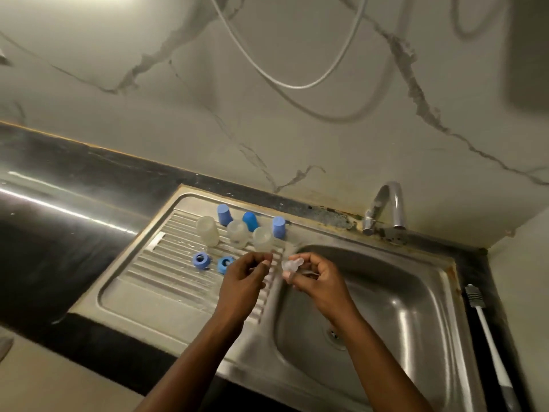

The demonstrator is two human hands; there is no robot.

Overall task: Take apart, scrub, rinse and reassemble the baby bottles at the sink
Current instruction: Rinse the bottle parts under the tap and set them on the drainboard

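The right hand [316, 278] pinches a clear, soft silicone teat [292, 264] over the left edge of the steel sink [416, 295]. The left hand [246, 279] has a narrow grip; I cannot tell if it holds something. On the ribbed draining surface [154, 292] stand three clear plastic bottles [208, 231], three blue caps [224, 214] and two blue screw rings [201, 260].

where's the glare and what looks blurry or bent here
Head view: a bright glare streak crosses the dark counter at left, softer sheen in the sink; the left hand, right hand and the clear teat it holds are slightly blurred; the wide lens bows the wall.
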